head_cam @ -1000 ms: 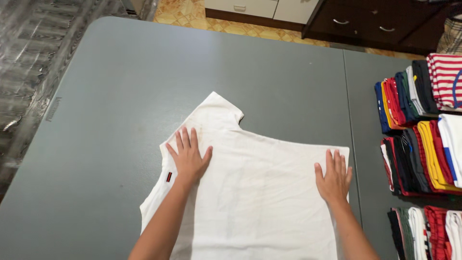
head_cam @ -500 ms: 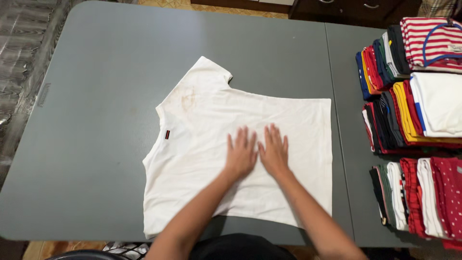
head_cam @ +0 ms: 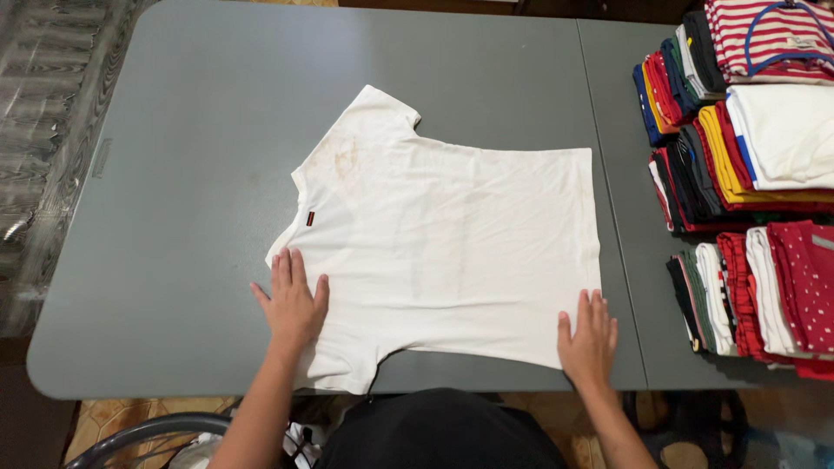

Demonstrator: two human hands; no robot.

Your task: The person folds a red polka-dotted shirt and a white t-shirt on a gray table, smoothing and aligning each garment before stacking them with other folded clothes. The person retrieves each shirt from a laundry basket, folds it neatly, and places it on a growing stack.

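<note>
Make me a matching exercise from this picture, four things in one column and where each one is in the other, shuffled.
Things:
1. left hand
2. right hand
3. white T-shirt
4. folded clothes stacks

Places:
A. table's right side
B. spread flat mid-table
C. shirt's near sleeve end
D. shirt's near hem corner

Pairs: 1-C, 2-D, 3-B, 4-A

Bare bench (head_cam: 174, 217) left of left hand (head_cam: 291, 304); folded clothes stacks (head_cam: 747, 174) crowd bench just right of right hand (head_cam: 589, 337)
</note>
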